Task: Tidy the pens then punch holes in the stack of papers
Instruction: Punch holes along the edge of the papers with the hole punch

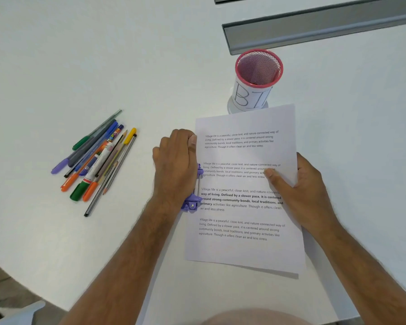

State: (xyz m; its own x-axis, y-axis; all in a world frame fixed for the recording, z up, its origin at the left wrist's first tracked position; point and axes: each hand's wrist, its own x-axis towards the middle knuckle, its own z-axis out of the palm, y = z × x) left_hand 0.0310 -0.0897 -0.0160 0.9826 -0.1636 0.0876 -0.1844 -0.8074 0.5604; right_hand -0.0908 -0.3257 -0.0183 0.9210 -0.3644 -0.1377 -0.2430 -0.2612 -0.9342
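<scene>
A stack of printed papers (244, 247) lies on the white table in front of me. Its left edge sits inside a purple hole punch (191, 204). My left hand (175, 165) is closed over the top of the punch and hides most of it. My right hand (298, 186) grips the right edge of the papers, thumb on top of the sheet. Several pens, markers and pencils (96, 160) lie in a loose pile on the table to the left, apart from both hands.
A pink mesh pen holder (258, 76) with a white hand-lettered label stands upright just beyond the papers, and nothing shows inside it. A grey metal rail (314, 31) runs across the far right. The table's curved front edge (33, 294) is at the lower left.
</scene>
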